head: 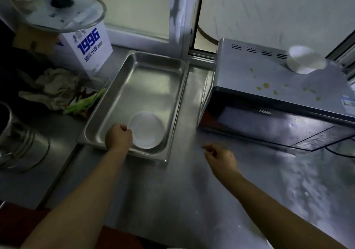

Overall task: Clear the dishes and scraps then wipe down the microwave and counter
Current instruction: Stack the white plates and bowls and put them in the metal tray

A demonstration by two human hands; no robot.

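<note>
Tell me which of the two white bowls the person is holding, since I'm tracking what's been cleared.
The white bowl in the steel tray, gripped at its rim by the left hand. The other white bowl sits untouched on top of the microwave.

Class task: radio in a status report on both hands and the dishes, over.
Left hand grips bowl in steel tray. Right hand open, empty. Second bowl on spattered microwave. Nothing blocking.
</note>
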